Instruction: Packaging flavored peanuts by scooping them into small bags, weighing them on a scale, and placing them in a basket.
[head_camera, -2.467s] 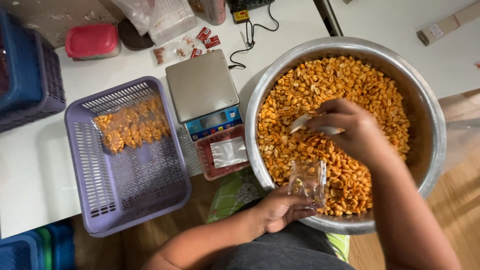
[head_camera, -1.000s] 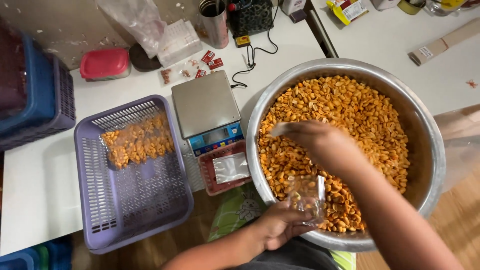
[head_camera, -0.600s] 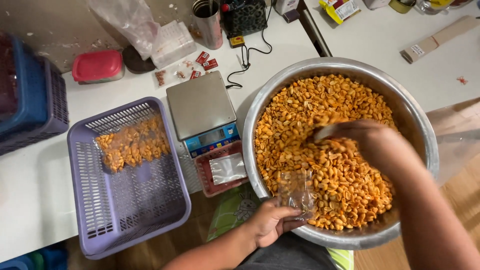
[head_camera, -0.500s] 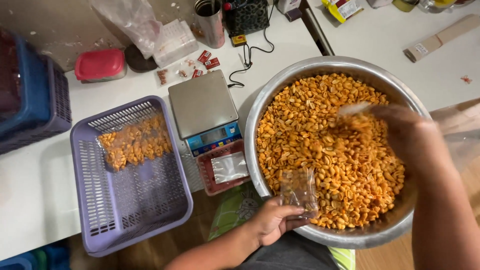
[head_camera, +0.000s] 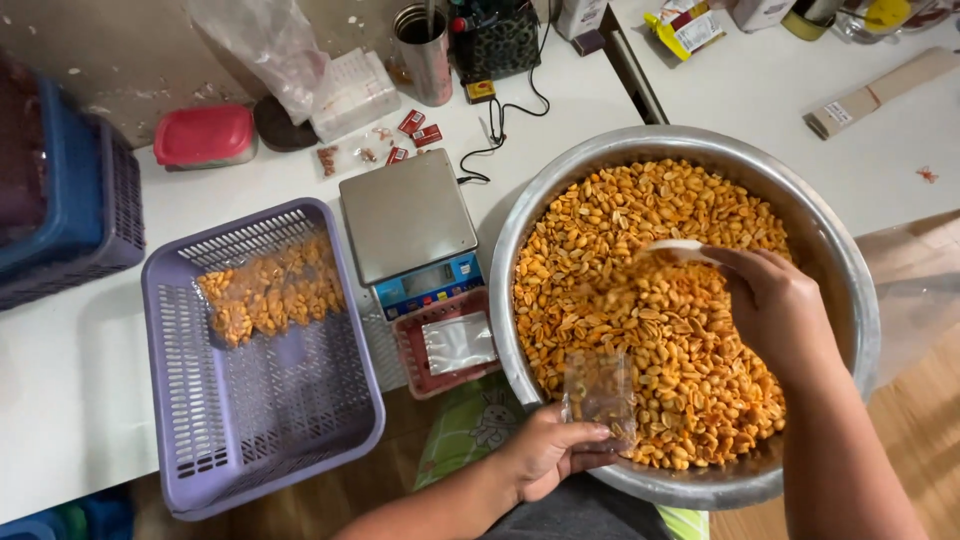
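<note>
A big metal bowl (head_camera: 850, 270) holds a heap of orange-coated peanuts (head_camera: 640, 240). My left hand (head_camera: 545, 455) grips a small clear plastic bag (head_camera: 600, 393) with a few peanuts in it, held upright at the bowl's near rim. My right hand (head_camera: 775, 305) is over the peanuts in the middle of the bowl, closed on a white scoop (head_camera: 680, 247) whose end points left. Blurred peanuts are in the air just left of the scoop.
A digital scale (head_camera: 408, 225) sits left of the bowl, a small red tray (head_camera: 410, 350) with clear bags in front of it. A purple basket (head_camera: 200, 420) holds a filled peanut bag (head_camera: 270, 290). Blue and purple crates (head_camera: 70, 200) stand far left; a red-lidded box (head_camera: 205, 135), cup and cable at the back.
My right hand with the scoop swung from the bowl's left side out to the right and came back to the middle. My left hand kept the bag at the near rim.
</note>
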